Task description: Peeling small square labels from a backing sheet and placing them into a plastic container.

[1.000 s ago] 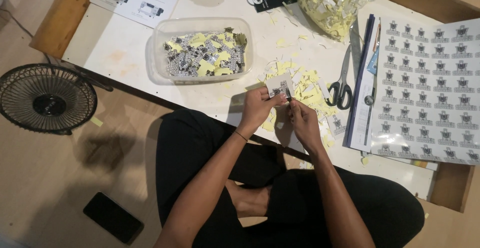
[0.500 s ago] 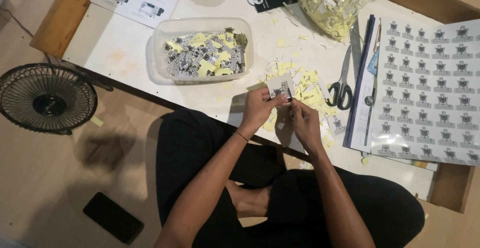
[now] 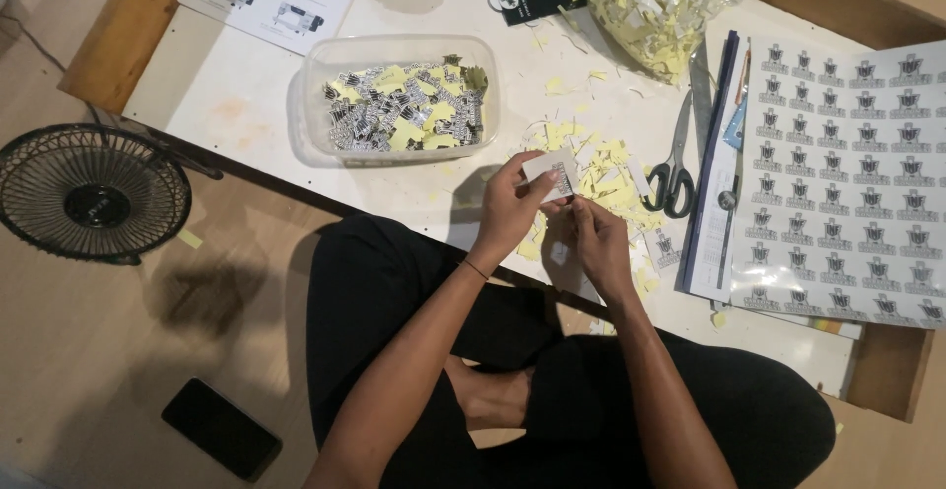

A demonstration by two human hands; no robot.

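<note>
My left hand pinches a small white sticker piece with a dark printed design, held just above the white table's near edge. My right hand meets it from below, fingertips at the sticker's lower right corner. Under and beside the hands lies a pile of yellow and white paper scraps. A clear plastic tub holding several cut stickers and yellow backing bits stands to the left of the hands.
Scissors lie right of the scraps. A printed sticker sheet covers the table's right side. A clear bag of yellow scraps sits at the back. A small black fan and a dark phone are on the floor at left.
</note>
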